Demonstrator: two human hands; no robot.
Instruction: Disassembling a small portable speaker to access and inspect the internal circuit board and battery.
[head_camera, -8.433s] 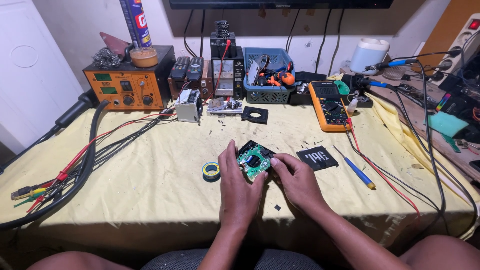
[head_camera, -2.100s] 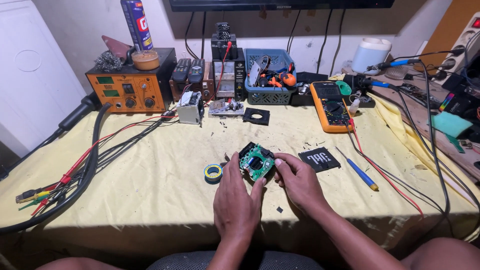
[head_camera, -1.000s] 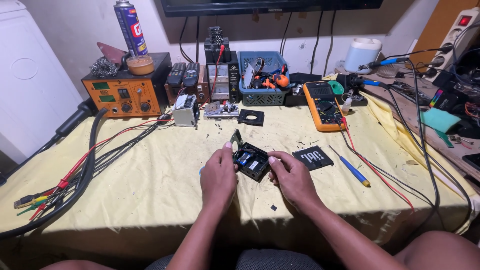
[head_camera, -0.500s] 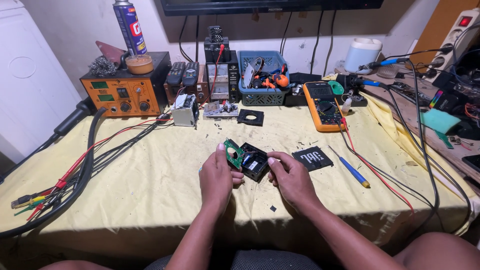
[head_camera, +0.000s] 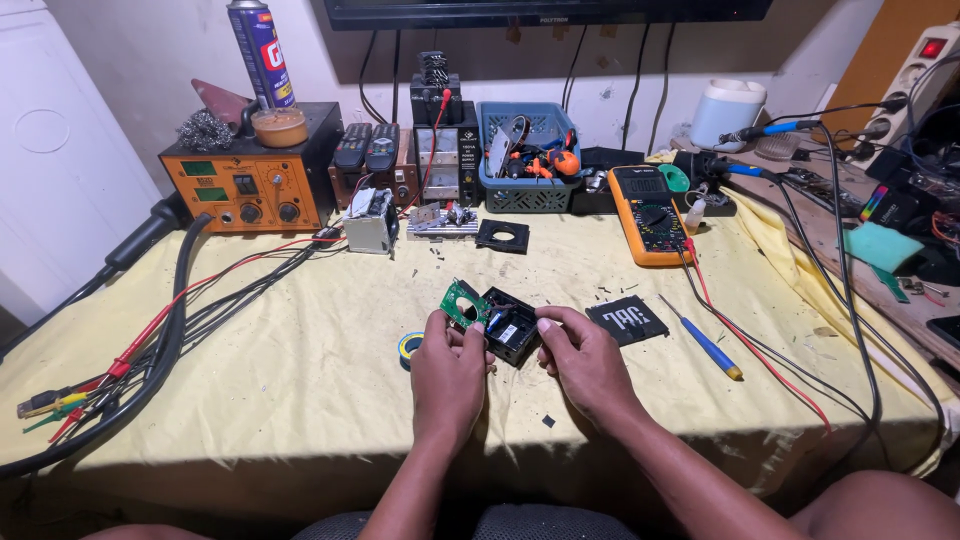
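**circuit board lifted from black casing at a crowded repair bench**

the left hand (head_camera: 448, 368) pinches a small green circuit board (head_camera: 463, 302) between thumb and fingertips, tilting it up on edge just above the knuckles. the right hand (head_camera: 587, 362) has its fingers curled around a black plastic casing (head_camera: 510, 328), gripping it at the near and right sides; the board's lower edge meets the casing's left rim, and both are held just above the yellow cloth (head_camera: 300, 400) that covers the table. peeking out to the left of the left hand, touching the cloth, lies a small roll of tape (head_camera: 408, 348), yellow with a blue core. just right of the right hand's fingers rests a flat black panel with pale markings (head_camera: 627, 320), and beyond it a blue-handled screwdriver (head_camera: 708, 343) lies at a slant. farther out from the fingertips, toward the wall, a black square frame with a round hole (head_camera: 501, 236) sits on the cloth, with a yellow multimeter (head_camera: 649, 213) to its right, its red lead trailing across the table. a blue basket (head_camera: 528, 160) of small tools stands behind the frame. well to the left of the hands, an orange soldering station (head_camera: 245, 190) stands with a spray can (head_camera: 260, 52) on top, and a bundle of black and red cables (head_camera: 160, 330) sweeps over the cloth toward the table's left edge.
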